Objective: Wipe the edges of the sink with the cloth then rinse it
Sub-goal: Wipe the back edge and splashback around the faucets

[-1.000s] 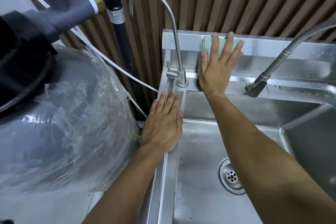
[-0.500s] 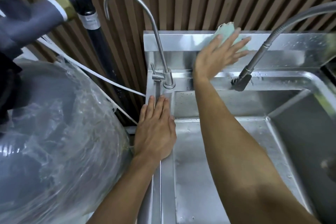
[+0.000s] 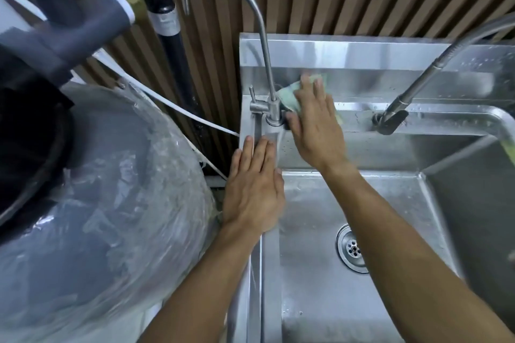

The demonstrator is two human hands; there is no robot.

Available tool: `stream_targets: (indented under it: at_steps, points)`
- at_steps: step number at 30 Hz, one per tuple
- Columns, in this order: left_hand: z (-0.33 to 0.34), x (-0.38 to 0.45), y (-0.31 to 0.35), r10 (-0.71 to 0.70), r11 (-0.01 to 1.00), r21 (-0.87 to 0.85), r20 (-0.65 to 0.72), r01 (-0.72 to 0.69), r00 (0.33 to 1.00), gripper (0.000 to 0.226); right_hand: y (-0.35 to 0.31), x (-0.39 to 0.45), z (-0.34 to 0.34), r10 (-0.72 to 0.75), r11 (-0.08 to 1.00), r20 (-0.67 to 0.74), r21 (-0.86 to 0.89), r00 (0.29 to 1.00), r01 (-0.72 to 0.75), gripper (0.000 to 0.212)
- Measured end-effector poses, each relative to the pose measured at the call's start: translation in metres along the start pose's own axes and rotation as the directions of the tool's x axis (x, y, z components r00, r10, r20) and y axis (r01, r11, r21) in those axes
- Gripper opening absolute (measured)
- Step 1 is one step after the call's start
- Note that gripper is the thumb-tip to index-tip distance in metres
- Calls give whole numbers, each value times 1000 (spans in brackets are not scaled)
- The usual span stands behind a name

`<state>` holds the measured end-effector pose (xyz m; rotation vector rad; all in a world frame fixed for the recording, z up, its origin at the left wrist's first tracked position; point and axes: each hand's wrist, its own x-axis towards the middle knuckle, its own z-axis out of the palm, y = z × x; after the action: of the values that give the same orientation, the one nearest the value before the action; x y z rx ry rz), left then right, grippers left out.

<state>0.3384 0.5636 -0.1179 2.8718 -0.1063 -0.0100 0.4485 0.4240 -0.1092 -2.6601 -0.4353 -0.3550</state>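
A stainless steel sink (image 3: 390,125) fills the right half of the view, its drain (image 3: 352,248) in the basin floor. My right hand (image 3: 315,122) presses a pale green cloth (image 3: 289,95) flat on the back ledge, right beside the base of the thin gooseneck tap (image 3: 273,111). Most of the cloth is hidden under my fingers. My left hand (image 3: 253,189) lies flat, fingers together, on the sink's left rim and holds nothing.
A grey flexible sprayer tap (image 3: 412,92) rises from the back ledge at right. A large grey tank wrapped in clear plastic (image 3: 106,217) stands close against the left rim. Grey and black pipes (image 3: 164,22) and a white hose run before the wooden slat wall.
My right hand has slid the cloth down from the top of the backsplash and leftward to the ledge beside the thin tap. The left hand has stayed on the left rim.
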Motion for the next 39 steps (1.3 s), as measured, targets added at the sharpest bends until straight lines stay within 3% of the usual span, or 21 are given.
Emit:
stream_targets:
  at_steps: [2, 5, 11, 12, 14, 17, 20, 24, 26, 29, 32, 35, 37, 39]
  points:
    - [1, 0, 0, -1, 1000, -8, 7, 1, 1000, 59, -1, -6, 13, 29, 985, 87, -172, 996, -14, 52]
    - [1, 0, -1, -4, 1000, -13, 2, 4, 1000, 59, 7, -12, 13, 58, 982, 60, -184, 996, -46, 50]
    - [0, -2, 1, -1, 1000, 11, 10, 1, 1000, 60, 11, -17, 10, 372, 900, -55, -221, 926, -375, 53]
    - [1, -2, 1, -3, 1000, 18, 10, 3, 1000, 60, -2, -14, 14, 355, 901, -34, -255, 934, -352, 53]
    - [1, -2, 1, -14, 999, 29, 7, 14, 1000, 60, -12, -11, 17, 176, 940, 36, -303, 984, -157, 52]
    - [-1, -2, 2, -11, 999, 48, 15, 10, 1000, 63, 21, -13, 0, 13, 961, 78, -277, 997, 9, 49]
    - [-3, -2, 2, -7, 998, 59, 18, 6, 1000, 65, 55, -21, -8, 113, 963, 32, -248, 993, -102, 49]
    - [-3, -1, 2, -14, 999, 51, 23, 13, 1000, 64, 0, -23, 19, 367, 926, -93, -56, 925, -373, 47]
    - [-2, -1, 2, -16, 998, 53, 16, 16, 1000, 62, -21, -25, 28, 273, 960, -58, -46, 960, -275, 47]
    - [-3, 0, 2, -24, 999, 40, 22, 23, 999, 60, 17, -25, 13, 93, 983, 5, -162, 996, -91, 48]
    - [-6, -1, 2, -17, 999, 41, 21, 17, 1000, 60, 55, -30, -2, 344, 923, -79, -151, 935, -353, 51]
    - [-4, -2, 2, -15, 999, 51, 16, 14, 1000, 60, 34, -21, 10, 528, 842, -113, -63, 842, -537, 57]
    - [-3, -1, 2, -19, 999, 51, 15, 18, 1000, 60, 10, -8, 19, 513, 857, -74, -18, 855, -515, 55]
    - [-2, -1, 3, -20, 998, 56, 4, 20, 1000, 59, -9, -2, 25, 380, 925, -11, -34, 925, -380, 49]
